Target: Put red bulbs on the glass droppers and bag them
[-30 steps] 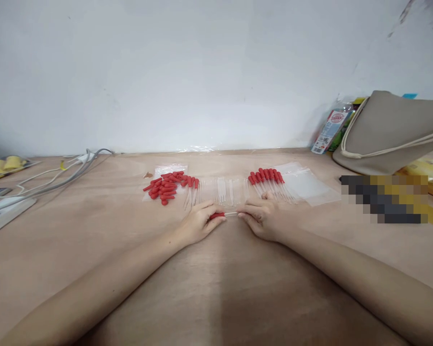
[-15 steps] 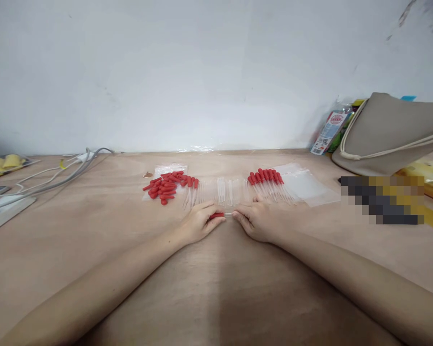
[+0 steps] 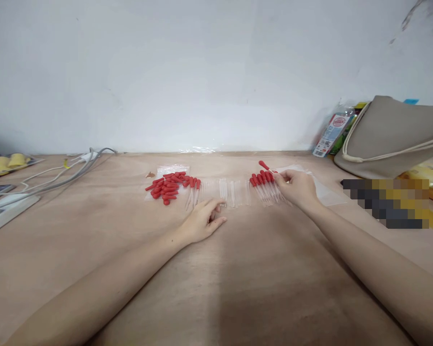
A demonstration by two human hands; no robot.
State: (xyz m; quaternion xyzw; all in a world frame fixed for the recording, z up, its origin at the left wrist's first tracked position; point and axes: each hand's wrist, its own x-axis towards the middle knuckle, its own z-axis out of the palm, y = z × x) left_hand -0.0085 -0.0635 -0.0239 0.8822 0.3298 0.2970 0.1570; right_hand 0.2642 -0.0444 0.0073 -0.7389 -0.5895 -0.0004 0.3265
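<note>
My right hand pinches a glass dropper by its tube, its red rubber bulb pointing up and left. Below and beside it lies a row of red-bulbed droppers, tubes toward me. My left hand rests on the table, thumb and fingers apart and nothing between them. Just beyond its fingertips are several clear glass tubes without bulbs. A heap of loose red rubber bulbs is to the left, with a few bulbed droppers beside it.
Clear plastic bags lie under the bulb heap and behind the right dropper row. Cables and a white power strip are at left. On the right stand a grey-brown bag with a cord and a labelled package. A wall closes off the back.
My right hand has moved right and away from me with the dropper, to the finished-looking row. My left hand has let go of the red bulb and opened.
</note>
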